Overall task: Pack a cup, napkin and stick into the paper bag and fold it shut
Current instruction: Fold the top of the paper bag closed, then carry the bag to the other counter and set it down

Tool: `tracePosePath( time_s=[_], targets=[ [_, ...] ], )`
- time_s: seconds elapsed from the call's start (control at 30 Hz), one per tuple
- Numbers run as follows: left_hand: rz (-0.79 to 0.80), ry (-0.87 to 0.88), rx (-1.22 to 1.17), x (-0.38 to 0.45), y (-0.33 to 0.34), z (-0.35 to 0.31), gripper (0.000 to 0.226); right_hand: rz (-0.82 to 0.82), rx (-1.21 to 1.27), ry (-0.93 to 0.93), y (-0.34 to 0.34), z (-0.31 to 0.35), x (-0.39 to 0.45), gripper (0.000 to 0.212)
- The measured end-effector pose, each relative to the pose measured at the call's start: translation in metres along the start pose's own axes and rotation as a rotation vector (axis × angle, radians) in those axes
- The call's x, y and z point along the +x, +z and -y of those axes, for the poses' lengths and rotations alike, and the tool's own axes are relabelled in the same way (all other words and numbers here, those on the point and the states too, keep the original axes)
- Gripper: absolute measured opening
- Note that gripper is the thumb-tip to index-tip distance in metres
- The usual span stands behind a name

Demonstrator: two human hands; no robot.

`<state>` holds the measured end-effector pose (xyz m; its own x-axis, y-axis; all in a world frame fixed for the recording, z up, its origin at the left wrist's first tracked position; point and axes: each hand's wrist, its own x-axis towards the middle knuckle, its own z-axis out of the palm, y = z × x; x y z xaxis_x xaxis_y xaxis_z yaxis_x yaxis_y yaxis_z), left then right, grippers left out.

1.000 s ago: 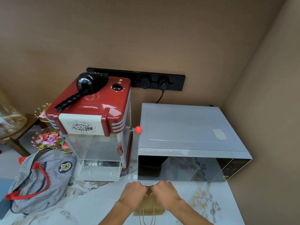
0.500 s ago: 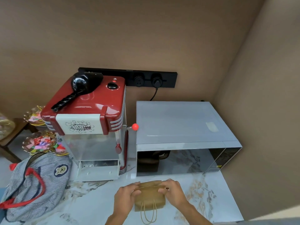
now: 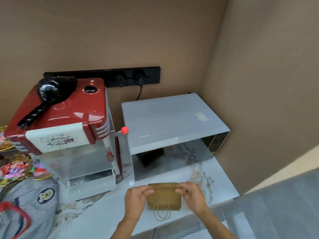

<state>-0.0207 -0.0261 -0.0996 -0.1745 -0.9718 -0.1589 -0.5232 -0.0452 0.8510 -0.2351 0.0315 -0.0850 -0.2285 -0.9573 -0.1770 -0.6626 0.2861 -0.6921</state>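
Observation:
A small brown paper bag [image 3: 164, 198] lies on the marble counter just in front of the microwave, its top edge folded over and its cord handles trailing toward me. My left hand [image 3: 137, 199] pinches the fold at the bag's left end. My right hand [image 3: 192, 195] pinches the fold at the right end. Both hands touch the bag. The cup, napkin and stick are not visible; the bag's inside is hidden.
A grey microwave [image 3: 172, 121] stands right behind the bag. A red popcorn machine [image 3: 62, 118] with a black hair dryer [image 3: 50, 94] on top stands left of it. A striped fabric bag [image 3: 25, 209] lies at the left. The counter's front edge [image 3: 172, 225] runs close below the bag.
My hands have spread from the bag's middle to its two ends, uncovering the folded top. The view has shifted to the right and tilted.

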Motion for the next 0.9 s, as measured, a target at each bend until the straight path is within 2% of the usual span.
tracePosePath(
  time_s=[0.1,0.2,0.37,0.47,0.53,0.67,0.8,0.9],
  targets=[
    [0.092,0.107,-0.083,-0.002,0.011,-0.035,0.02,-0.078,0.039,-0.014,-0.04,-0.007,-0.023,0.01],
    [0.195,0.167,-0.099,-0.003,0.031,-0.073,0.021,-0.162,0.031,-0.029,-0.084,-0.023,-0.046,0.009],
    [0.396,0.289,-0.1,-0.017,0.081,-0.136,0.035,-0.217,0.036,0.011,-0.155,-0.066,-0.089,0.012],
    [0.493,0.342,-0.095,-0.032,0.125,-0.171,0.019,-0.278,0.061,0.005,-0.198,-0.097,-0.121,0.011],
    [0.541,0.367,-0.108,-0.045,0.159,-0.196,0.021,-0.317,0.067,0.01,-0.227,-0.121,-0.142,0.018],
    [0.599,0.429,-0.128,-0.072,0.232,-0.246,0.032,-0.414,0.046,0.011,-0.285,-0.178,-0.181,0.029],
    [0.601,0.481,-0.129,-0.094,0.304,-0.292,0.027,-0.454,0.069,0.049,-0.342,-0.236,-0.205,0.012],
    [0.6,0.478,-0.137,-0.101,0.335,-0.313,0.02,-0.452,0.093,0.041,-0.373,-0.26,-0.209,0.017]
  ],
)
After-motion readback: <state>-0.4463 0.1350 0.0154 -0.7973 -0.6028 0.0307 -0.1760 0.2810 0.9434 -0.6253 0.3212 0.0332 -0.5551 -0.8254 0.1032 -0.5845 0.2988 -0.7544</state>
